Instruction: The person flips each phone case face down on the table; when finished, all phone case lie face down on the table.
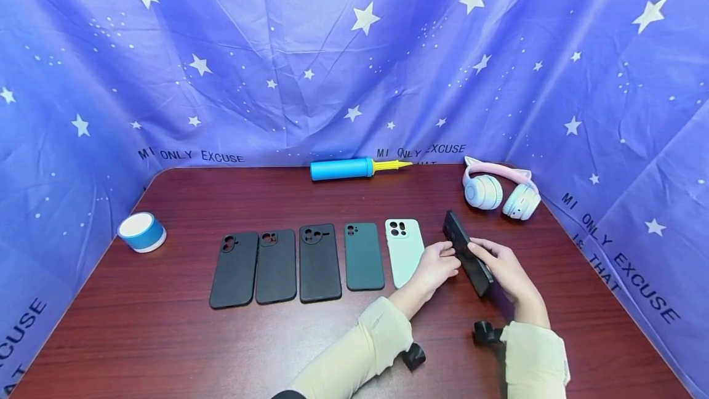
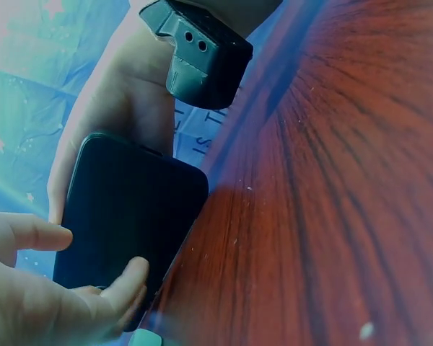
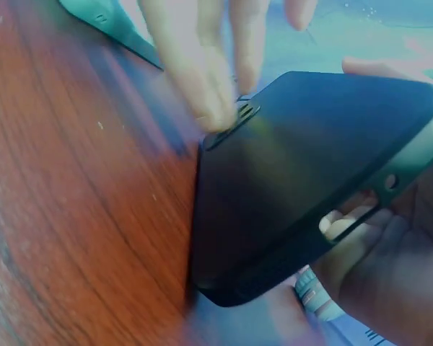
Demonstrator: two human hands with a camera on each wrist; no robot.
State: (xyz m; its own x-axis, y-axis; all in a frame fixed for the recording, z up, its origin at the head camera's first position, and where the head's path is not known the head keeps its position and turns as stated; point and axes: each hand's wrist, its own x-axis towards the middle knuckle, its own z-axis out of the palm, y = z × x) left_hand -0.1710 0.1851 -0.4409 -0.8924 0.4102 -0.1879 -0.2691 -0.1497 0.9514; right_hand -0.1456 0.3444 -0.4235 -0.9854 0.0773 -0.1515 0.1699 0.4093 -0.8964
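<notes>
A black phone case (image 1: 472, 266) stands tilted on its long edge at the right of the table. My right hand (image 1: 508, 273) grips it from the right, thumb over its upper edge. My left hand (image 1: 434, 270) is at its other face, fingers fairly straight. In the right wrist view, left fingertips appear to touch the case (image 3: 296, 173) near its camera cutout; blur hides the exact contact. The left wrist view shows the case's dark flat face (image 2: 130, 209) behind the left fingers. Beside the left hand lies a pale green phone case (image 1: 402, 257), partly covered by that hand.
Leftward in a row lie a dark green case (image 1: 364, 263) and black cases (image 1: 320, 273), (image 1: 277, 276), (image 1: 235, 279). Behind are a blue hand pump (image 1: 340, 169) and cat-ear headphones (image 1: 484, 193). A blue-and-white round object (image 1: 142, 233) stands far left.
</notes>
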